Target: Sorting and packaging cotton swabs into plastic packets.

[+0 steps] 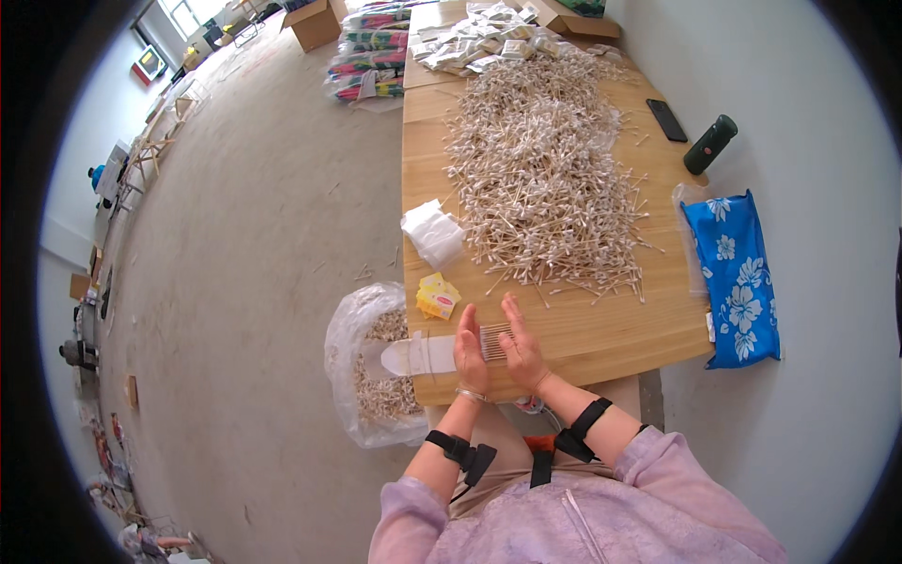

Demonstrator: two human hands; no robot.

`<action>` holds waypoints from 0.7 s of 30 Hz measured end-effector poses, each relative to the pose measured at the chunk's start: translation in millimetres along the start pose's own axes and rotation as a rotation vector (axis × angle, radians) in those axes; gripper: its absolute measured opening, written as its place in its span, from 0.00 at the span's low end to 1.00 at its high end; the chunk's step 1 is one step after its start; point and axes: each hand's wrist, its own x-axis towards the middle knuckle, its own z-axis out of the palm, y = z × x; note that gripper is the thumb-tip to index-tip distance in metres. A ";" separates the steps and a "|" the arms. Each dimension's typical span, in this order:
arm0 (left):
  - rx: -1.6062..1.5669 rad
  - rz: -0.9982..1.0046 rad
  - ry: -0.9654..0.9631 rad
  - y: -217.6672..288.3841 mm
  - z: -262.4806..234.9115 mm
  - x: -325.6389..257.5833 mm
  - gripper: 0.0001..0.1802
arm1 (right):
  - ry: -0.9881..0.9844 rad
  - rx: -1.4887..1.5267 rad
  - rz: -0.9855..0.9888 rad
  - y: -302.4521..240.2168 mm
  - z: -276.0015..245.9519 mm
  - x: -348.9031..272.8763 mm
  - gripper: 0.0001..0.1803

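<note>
1. The left hand (470, 354) and the right hand (520, 345) stand on edge at the near edge of the wooden table (611, 329), palms turned toward each other.
2. Between the palms lies a small row of cotton swabs (494, 341); the sticks run from 9 o'clock to 3 o'clock, side by side, and the row itself runs from 12 to 6.
3. Each hand's grip is flat and open-fingered, pressing the swab ends from its own side rather than curling around them.
4. A clear plastic sleeve (413, 355) lies at 9 o'clock of the left hand, its long axis also running from 9 to 3, its far end hanging past the table edge.
5. A small yellow box with a pink oval label (437, 298) sits at 11 o'clock of the hands; a folded stack of white bags (433, 232) lies beyond it.
6. A wide heap of loose swabs (545, 179) fills the table at 12 o'clock.
7. A clear bag of swabs (376, 376) stands on the floor at 9 o'clock.
8. A blue flowered pouch (738, 273) lies at 2 o'clock, off the table's right edge.
</note>
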 end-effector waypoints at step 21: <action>0.444 0.156 -0.036 18.3 -0.1 -7.2 0.27 | -0.386 -0.936 -0.114 -16.6 -17.6 -27.7 0.56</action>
